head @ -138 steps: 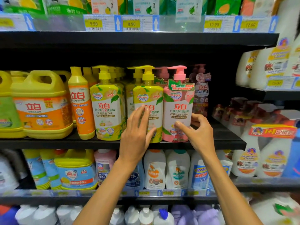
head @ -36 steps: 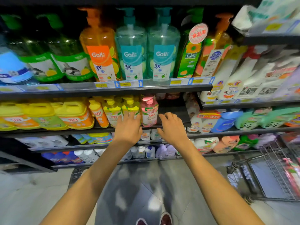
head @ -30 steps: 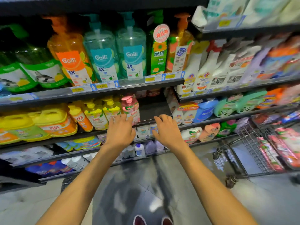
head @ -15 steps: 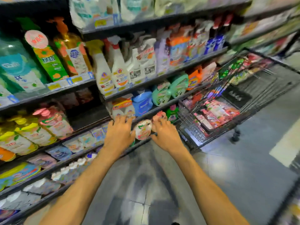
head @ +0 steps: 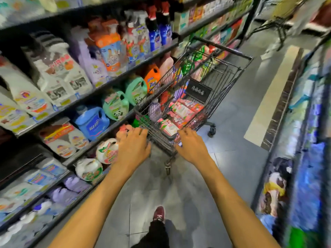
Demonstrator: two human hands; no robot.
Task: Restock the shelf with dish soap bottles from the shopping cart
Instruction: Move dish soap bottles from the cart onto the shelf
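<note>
**Hands swing away from the shelf to the cart**

Half a second ago both hands hung in front of the lower shelf rows, with the cart off to the right. Now the view has turned, and the shopping cart [head: 226, 83] stands straight ahead of them. Several seconds back, the hands were steadying pump bottles on the shelf [head: 100, 85], which now runs along the left.

The left hand [head: 133, 145] reaches toward the cart's near left corner, fingers loosely extended and holding nothing. The right hand [head: 192, 145] is also empty, with its fingers stretched over the near rim. Motion blur makes it impossible to tell whether either hand touches the wire.

The pink dish soap bottles [head: 182, 111] lie on their sides in the cart's basket, just beyond the right hand's fingertips. On the shelving beside the cart stand a blue jug [head: 91, 120], green jugs [head: 116, 104] and an orange jug [head: 152, 79]. One dark red shoe [head: 159, 213] shows on the grey floor [head: 232, 122] below.
</note>
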